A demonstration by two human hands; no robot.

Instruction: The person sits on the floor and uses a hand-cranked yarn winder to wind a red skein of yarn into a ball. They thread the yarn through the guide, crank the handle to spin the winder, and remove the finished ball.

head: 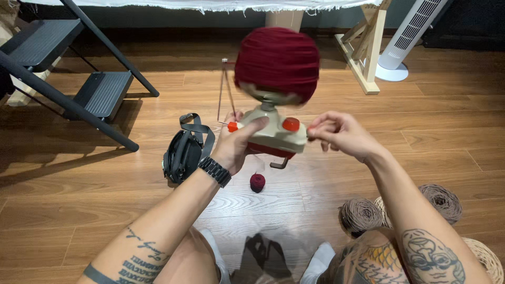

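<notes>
i'm in the middle of winding: the dark red yarn cake (277, 60) sits fat on the spindle of the cream yarn winder (273, 132), blurred, so i judge it to be spinning. my left hand (238, 143) wraps the winder's body from the left, fingers closed around it with the thumb across the top, holding it up above the wooden floor (79, 194) rather than clamped to anything. my right hand (339, 134) is at the winder's right end, fingers pinched together where the crank would be; the handle itself is hidden, so i can't say exactly what they grip. a thin red strand (227, 92) runs up to the wire guide (225, 62) on the left. below the winder a small red ball (257, 182) lies on the floor, likely the last of the supply.

as i judge it, the next move calls for steady turning with the right while the left keeps the winder level, as the cake is big and top-heavy, and for watching the strand so it doesn't slip off the guide.

no real containers here: a black strapped pouch (184, 152) lies on the floor to the left, contents unseen, and brown twine balls (363, 214) sit loose by my right knee.
</notes>
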